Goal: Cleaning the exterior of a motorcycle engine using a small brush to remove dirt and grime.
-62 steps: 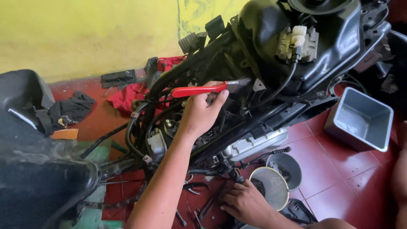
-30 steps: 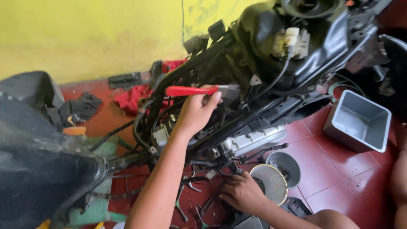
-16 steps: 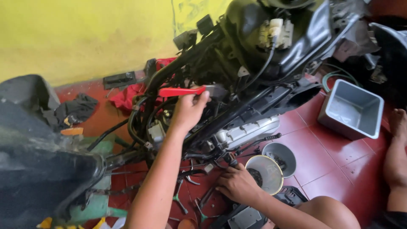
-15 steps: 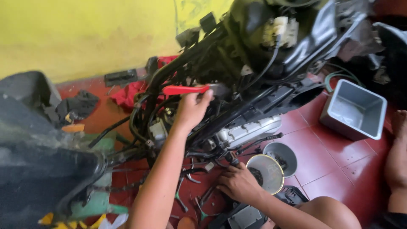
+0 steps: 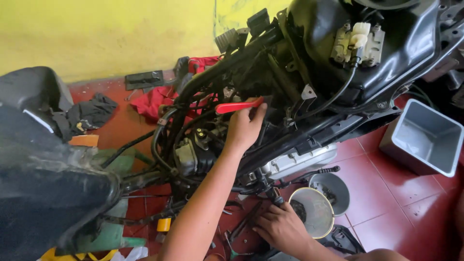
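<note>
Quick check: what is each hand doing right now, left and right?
Left hand: closed on the red-handled tool, up inside the scooter frame.
Right hand: low on the floor beside the round metal bowl; whether it grips anything cannot be told.

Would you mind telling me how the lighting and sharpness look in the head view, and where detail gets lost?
Head view: even daylight, the yellow wall bright; soft glare on the black tank and grey bin; the frame's inner parts fall into deep shadow; the left hand on the red-handled tool is sharp; the dark seat lower left is near, soft and featureless.
</note>
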